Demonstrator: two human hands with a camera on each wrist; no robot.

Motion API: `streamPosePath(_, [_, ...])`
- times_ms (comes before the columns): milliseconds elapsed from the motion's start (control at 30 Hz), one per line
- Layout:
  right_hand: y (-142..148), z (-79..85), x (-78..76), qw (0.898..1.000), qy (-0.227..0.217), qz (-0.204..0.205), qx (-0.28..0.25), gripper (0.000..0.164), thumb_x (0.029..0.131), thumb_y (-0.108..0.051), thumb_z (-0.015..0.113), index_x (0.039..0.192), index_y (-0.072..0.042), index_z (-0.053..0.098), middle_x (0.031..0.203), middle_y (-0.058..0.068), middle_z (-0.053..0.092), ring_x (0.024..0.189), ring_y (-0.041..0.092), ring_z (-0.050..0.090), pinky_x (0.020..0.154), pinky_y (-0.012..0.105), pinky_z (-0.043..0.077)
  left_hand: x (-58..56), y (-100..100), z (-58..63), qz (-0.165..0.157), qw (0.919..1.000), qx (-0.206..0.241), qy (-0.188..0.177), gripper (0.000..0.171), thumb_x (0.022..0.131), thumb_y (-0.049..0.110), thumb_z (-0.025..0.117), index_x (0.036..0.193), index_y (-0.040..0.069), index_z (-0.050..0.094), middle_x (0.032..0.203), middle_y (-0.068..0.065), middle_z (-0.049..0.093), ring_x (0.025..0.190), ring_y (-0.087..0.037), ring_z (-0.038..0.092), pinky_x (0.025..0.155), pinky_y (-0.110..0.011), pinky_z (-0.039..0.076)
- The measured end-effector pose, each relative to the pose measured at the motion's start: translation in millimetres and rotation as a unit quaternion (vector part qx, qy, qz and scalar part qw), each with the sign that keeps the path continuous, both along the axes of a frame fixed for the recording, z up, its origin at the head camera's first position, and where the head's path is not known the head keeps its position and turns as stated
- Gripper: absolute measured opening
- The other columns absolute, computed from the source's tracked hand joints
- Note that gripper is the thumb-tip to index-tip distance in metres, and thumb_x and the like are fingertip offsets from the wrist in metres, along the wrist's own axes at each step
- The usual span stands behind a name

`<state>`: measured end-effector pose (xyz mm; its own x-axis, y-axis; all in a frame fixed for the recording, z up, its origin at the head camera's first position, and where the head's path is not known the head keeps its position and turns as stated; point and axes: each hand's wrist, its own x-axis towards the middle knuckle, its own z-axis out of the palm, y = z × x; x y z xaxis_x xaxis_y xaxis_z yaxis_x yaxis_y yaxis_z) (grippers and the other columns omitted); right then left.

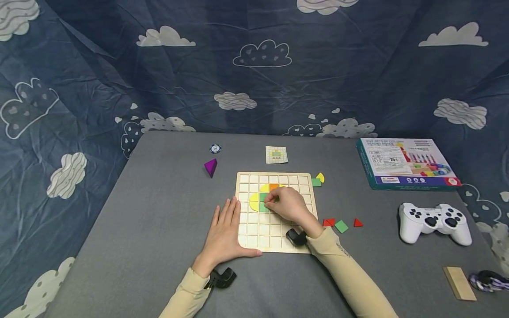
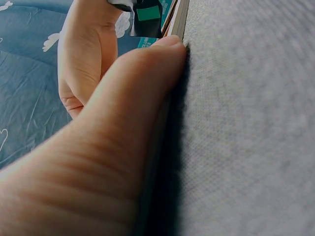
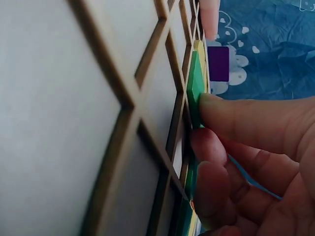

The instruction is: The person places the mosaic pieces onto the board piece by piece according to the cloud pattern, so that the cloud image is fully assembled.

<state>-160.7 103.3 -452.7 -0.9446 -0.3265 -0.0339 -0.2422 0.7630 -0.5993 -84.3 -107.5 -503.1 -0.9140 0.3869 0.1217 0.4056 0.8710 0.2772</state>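
Observation:
A wooden grid board (image 1: 248,242) lies on the table with coloured tiles in its cells. My left hand (image 1: 222,238) rests flat at its left side, fingers straight along the left edge and thumb (image 2: 157,56) against the front edge. Over the middle of the board, my right hand (image 1: 290,204) has its thumb and curled fingers brought together at a green tile (image 3: 195,91). The thumb tip touches that tile in the right wrist view. Beside these fingers sit a yellow rounded tile (image 1: 254,202) and an orange tile (image 1: 273,187). The right hand hides several cells.
A pattern card (image 1: 276,155) lies behind the board. Loose at its right are a green tile (image 1: 341,226), red triangles (image 1: 328,222) and a yellow piece (image 1: 320,177). Farther right are a boxed set (image 1: 407,163), a game controller (image 1: 434,223) and a wooden block (image 1: 459,283). A purple pyramid (image 1: 211,167) stands back left.

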Motion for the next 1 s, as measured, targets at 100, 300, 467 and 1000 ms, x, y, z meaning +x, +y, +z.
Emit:
streamPosePath(100, [0,-0.6,-0.3,1.000,0.001,-0.002,0.009,0.007,0.080,-0.020,0.076,0.075,-0.018,0.072,0.064,-0.012,0.058,0.061,0.009,0.052,0.057,0.030,0.042,0.1,0,-0.6,0.000,1.0000,-0.001,-0.001,0.137,0.056,0.087,0.058,0.149,-0.003,0.014,0.156,-0.018,0.011,0.143,-0.030,0.005,0.112,-0.047,0.002])
streamPosePath(300, [3,0.6,1.0,1.000,-0.005,0.012,0.001,0.006,0.079,-0.019,0.077,0.077,-0.018,0.071,0.064,-0.011,0.058,0.059,0.008,0.051,0.056,0.029,0.041,0.5,0,-1.6,-0.001,1.0000,0.001,0.001,0.137,0.056,0.087,0.058,0.149,-0.003,0.014,0.156,-0.018,0.011,0.143,-0.030,0.005,0.112,-0.047,0.003])
streamPosePath(467, [19,2.1,-0.7,0.999,-0.004,0.023,-0.029,0.006,0.080,-0.019,0.077,0.079,-0.016,0.071,0.065,-0.009,0.058,0.058,0.010,0.050,0.056,0.029,0.040,0.3,0,-1.7,-0.001,1.0000,-0.003,-0.002,0.137,0.056,0.087,0.058,0.150,-0.002,0.012,0.156,-0.017,0.010,0.143,-0.029,0.004,0.112,-0.047,0.003])
streamPosePath(1000, [108,7.8,-31.6,0.992,0.024,-0.122,0.009,0.021,0.088,-0.020,0.068,0.101,-0.004,0.070,0.078,0.006,0.059,0.059,0.020,0.047,0.050,0.031,0.033,-0.5,-1,-1.7,-0.002,1.0000,0.007,0.004,0.138,0.055,0.087,0.059,0.150,-0.003,0.014,0.156,-0.018,0.011,0.143,-0.030,0.006,0.112,-0.048,0.003])
